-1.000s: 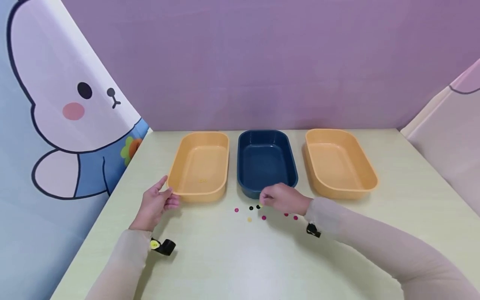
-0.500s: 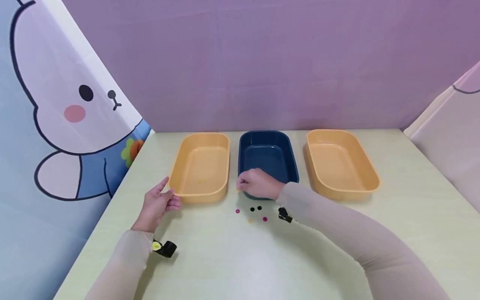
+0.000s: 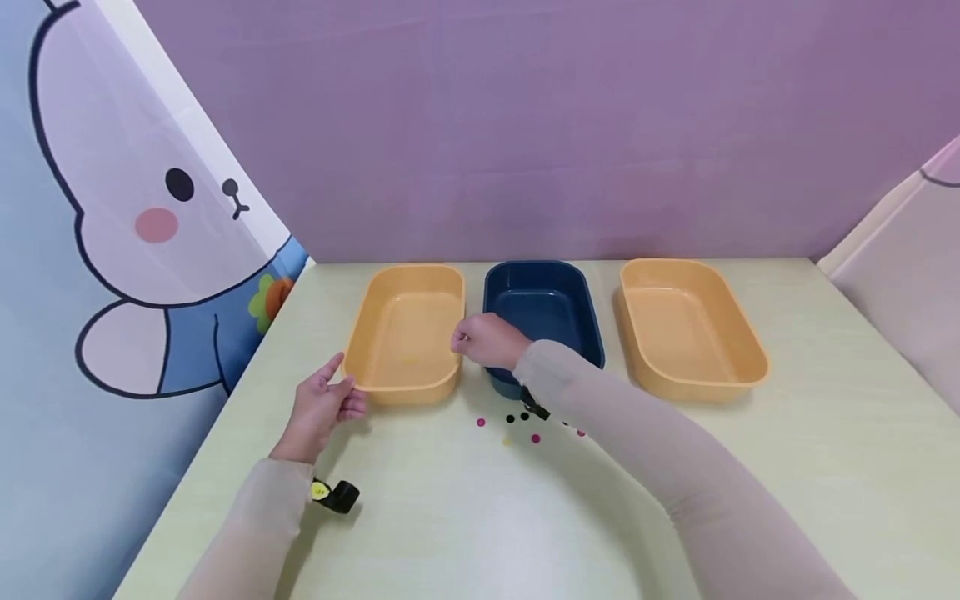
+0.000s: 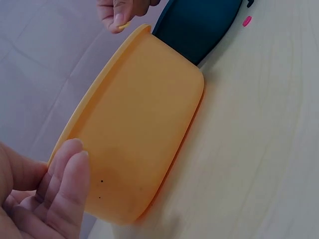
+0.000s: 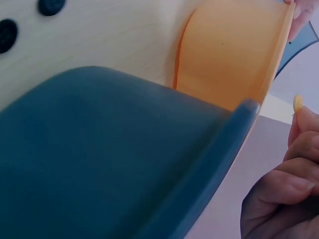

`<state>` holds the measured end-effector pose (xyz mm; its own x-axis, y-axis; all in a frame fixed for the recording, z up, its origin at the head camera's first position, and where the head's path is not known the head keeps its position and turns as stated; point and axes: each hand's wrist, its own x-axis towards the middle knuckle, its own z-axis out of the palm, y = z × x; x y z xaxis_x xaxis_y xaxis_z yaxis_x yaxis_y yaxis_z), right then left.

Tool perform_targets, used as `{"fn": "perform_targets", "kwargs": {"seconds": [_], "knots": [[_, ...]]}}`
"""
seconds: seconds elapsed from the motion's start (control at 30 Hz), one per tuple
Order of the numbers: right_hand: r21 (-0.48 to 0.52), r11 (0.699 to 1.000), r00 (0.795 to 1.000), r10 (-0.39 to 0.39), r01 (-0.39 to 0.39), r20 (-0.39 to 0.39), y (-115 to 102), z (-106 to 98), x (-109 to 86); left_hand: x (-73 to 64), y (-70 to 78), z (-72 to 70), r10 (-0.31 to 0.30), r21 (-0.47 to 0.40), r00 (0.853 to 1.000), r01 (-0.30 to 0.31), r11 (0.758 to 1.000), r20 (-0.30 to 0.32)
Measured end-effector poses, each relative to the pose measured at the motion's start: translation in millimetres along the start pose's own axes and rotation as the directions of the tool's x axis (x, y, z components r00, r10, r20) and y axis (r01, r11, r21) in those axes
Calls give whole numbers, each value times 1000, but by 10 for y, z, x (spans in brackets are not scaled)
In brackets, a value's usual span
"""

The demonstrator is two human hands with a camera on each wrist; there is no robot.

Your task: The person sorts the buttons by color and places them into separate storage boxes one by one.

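My left hand holds the near left corner of the left yellow tray, thumb and fingers about its rim in the left wrist view. Between thumb and fingertip, my right hand pinches a small yellow button, also visible as a yellow button past the tray's rim. That hand is over the gap between the yellow tray and the dark blue tray, by the yellow tray's right rim. Faint yellow buttons lie inside the left tray.
In front of the blue tray, loose buttons lie on the table: a pink button, black buttons and a yellow button. More lie partly behind the right sleeve. Another yellow tray stands at the right; a purple cloth backs the table.
My right hand has picked up a yellow button from the table and carried it left, across the blue tray's front, to the left tray's rim. The left hand stays on its tray.
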<state>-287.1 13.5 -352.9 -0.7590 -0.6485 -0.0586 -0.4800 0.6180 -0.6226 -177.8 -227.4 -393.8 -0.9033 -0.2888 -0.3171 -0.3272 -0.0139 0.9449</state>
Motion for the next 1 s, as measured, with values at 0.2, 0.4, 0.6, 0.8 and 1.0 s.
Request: {"fn": "perform_targets", "kwargs": {"seconds": [0.2,0.4,0.6,0.8,1.0], "knots": [[-17,1000,1000,3,-3,3,-31,43,99,5,-12,1,14,1,1000,-14,1000,2],[-15,1000,1000,1,-1,24,-86,55,170,-7,-16,1,41,9,999,-41,999,12],[-50,998,999,-25,26,27,-123,98,252,3,-32,26,46,22,999,-47,999,26],[-57,998,999,-34,34,17,-208,154,369,1,-29,12,39,16,999,-39,999,19],[-127,991,997,-43,51,65,-411,126,489,-14,-14,-84,47,47,999,-48,998,26]]}}
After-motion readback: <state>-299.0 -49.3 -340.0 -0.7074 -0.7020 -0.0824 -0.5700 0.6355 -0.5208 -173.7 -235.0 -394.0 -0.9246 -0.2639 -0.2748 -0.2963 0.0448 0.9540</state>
